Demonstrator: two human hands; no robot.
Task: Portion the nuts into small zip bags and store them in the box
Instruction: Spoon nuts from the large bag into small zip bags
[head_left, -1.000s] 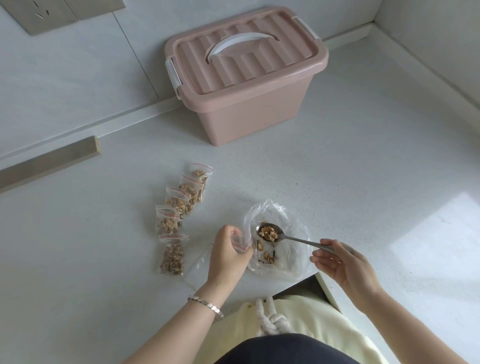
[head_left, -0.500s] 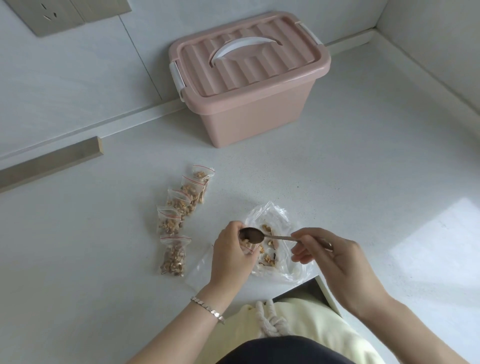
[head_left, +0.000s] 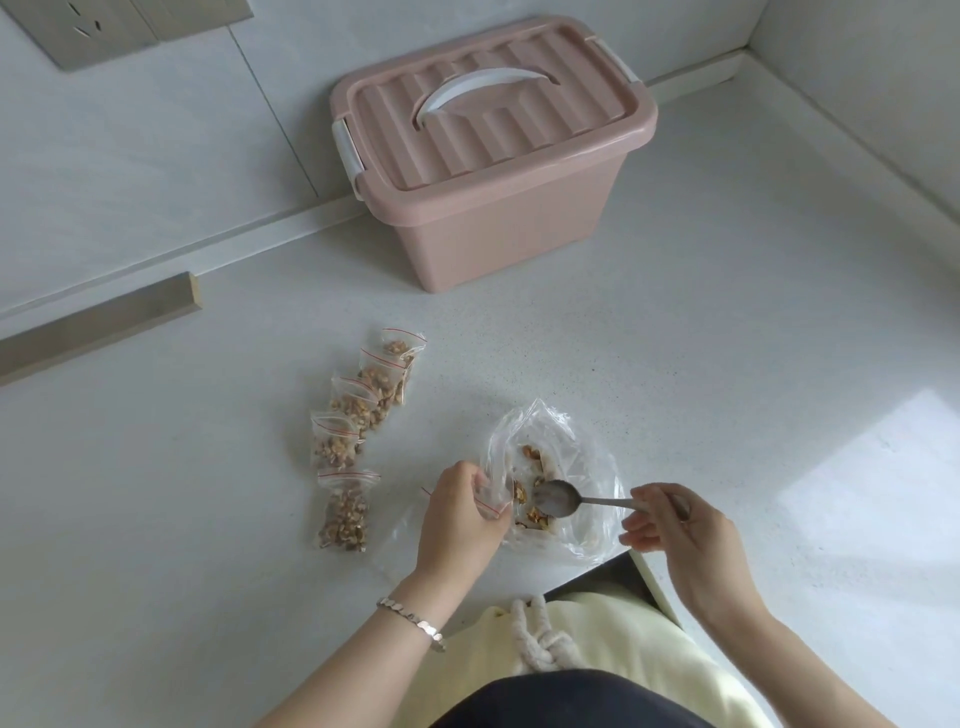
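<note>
My left hand (head_left: 460, 517) pinches a small red-striped zip bag (head_left: 491, 503) at the left edge of a large clear plastic bag (head_left: 582, 467) that holds a few loose nuts (head_left: 532, 457). A metal spoon (head_left: 558, 498) is gripped by its handle in my right hand (head_left: 680, 535); its bowl looks empty and sits low inside the large bag, just right of the small bag. Several filled zip bags (head_left: 358, 410) lie in a row on the white counter to the left. The pink storage box (head_left: 493, 156) stands at the back with its lid closed.
The box sits against the rear wall, close to the right-hand corner. A flat pile of empty clear bags (head_left: 400, 540) lies under my left hand. A metal strip (head_left: 98, 325) runs along the far left. The counter's front edge (head_left: 587, 569) is just below the large bag.
The spoon carried nuts a second ago, tipped at the small bag's mouth, and now its empty bowl has dropped back into the large bag. My left hand has stayed in place.
</note>
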